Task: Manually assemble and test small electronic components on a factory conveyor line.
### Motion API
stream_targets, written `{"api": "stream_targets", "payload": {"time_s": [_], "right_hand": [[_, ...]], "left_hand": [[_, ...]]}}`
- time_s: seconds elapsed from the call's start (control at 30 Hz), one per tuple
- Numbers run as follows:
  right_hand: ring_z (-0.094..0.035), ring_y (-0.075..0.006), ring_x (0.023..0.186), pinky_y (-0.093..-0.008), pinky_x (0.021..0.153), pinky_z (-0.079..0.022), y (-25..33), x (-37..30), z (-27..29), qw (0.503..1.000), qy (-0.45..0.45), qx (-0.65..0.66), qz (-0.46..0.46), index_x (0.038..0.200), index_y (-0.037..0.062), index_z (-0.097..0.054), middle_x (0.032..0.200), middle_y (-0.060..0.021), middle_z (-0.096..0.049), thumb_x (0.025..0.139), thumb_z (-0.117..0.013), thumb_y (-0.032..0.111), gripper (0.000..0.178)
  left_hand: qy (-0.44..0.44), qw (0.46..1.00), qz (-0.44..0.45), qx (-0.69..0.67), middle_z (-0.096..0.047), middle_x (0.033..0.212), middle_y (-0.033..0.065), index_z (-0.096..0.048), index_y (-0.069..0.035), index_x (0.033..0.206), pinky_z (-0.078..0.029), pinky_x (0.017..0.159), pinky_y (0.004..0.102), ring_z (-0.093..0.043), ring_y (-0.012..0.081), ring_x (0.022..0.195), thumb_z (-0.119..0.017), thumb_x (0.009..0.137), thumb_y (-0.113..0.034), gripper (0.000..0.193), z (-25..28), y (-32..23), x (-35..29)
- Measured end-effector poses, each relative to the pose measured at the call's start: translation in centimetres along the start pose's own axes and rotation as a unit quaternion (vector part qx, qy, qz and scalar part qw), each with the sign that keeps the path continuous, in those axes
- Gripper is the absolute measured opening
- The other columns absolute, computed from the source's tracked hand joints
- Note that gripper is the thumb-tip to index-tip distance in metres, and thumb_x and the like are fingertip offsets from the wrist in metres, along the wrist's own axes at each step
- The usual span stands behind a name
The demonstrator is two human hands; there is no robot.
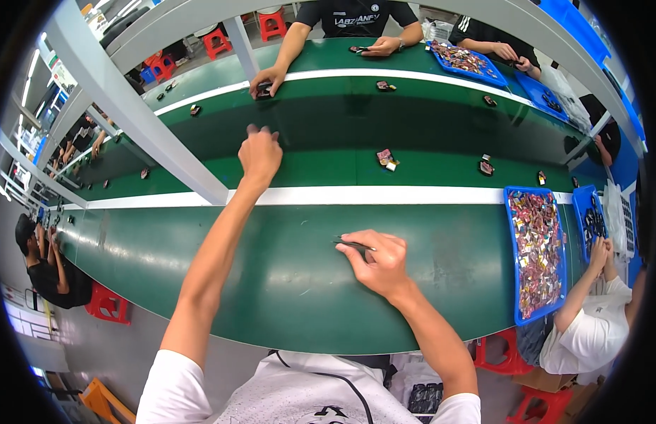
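Observation:
My left hand (261,157) reaches over the dark green conveyor belt (314,168), back of the hand up. Its fingertips are smeared by motion, and anything beneath them is hidden. Above the green worktable, my right hand (384,263) grips thin dark tweezers (350,244), their tips pointing left. To the right of my left hand, a small part with pink and yellow bits (387,160) lies on the belt. Farther right sits another small dark part (486,167).
A blue tray (511,283) heaped with small colourful pieces stands at right. Beside it is a blue tray of black parts (589,212). A white post (151,127) slants up at left. Co-workers sit across the belt and at both sides; one hand (269,81) touches a dark part opposite.

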State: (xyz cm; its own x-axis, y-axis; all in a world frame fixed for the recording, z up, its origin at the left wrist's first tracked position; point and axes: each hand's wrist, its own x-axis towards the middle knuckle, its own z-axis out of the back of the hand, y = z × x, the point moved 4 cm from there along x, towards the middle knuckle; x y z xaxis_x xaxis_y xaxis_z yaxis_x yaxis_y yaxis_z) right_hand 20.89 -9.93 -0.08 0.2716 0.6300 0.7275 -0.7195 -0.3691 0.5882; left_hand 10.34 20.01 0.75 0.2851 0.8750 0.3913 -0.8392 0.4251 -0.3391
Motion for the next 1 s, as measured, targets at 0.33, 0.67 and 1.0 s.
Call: {"api": "stream_targets", "payload": {"time_s": [0.33,0.67,1.0], "right_hand": [[-0.064,-0.0212,0.051,-0.0303,0.049,-0.049,-0.3,-0.1,0.1,1.000,0.004,-0.011,-0.016,0.083,0.0058,-0.071,0.077,-0.0052,-0.073,0.077,-0.083,0.007,0.014],[-0.065,-0.0222,0.052,-0.0307,0.050,-0.050,0.0,0.0,0.0,1.000,0.005,-0.003,-0.012,0.084,0.0057,-0.071,0.077,-0.0053,-0.073,0.077,-0.083,0.007,0.014],[-0.042,-0.0008,0.049,-0.0194,0.045,-0.032,-0.6,-0.5,0.1,0.983,-0.008,0.114,-0.145,0.093,0.0000,-0.074,0.075,0.0007,-0.068,0.080,-0.083,0.001,0.015]], "left_hand": [[0.270,0.926,-0.222,-0.145,-0.075,0.096,0.0096,-0.077,-0.008,0.097,-0.055,0.085,0.0396,-0.070,0.0294,0.094,-0.077,0.082,-0.033,0.029,-7.7,-15.8,-1.2],[0.410,0.871,-0.067,-0.263,-0.072,0.083,0.0094,-0.067,-0.002,0.079,-0.051,0.052,0.0313,-0.067,0.0162,0.063,-0.077,0.086,-0.018,0.019,-7.0,-15.0,-1.6],[0.331,0.790,0.063,-0.512,-0.068,0.077,0.0091,-0.061,0.004,0.097,-0.043,0.042,0.0234,-0.062,0.0117,0.054,-0.067,0.095,-0.009,0.014,-0.1,-6.0,-11.5]]}}
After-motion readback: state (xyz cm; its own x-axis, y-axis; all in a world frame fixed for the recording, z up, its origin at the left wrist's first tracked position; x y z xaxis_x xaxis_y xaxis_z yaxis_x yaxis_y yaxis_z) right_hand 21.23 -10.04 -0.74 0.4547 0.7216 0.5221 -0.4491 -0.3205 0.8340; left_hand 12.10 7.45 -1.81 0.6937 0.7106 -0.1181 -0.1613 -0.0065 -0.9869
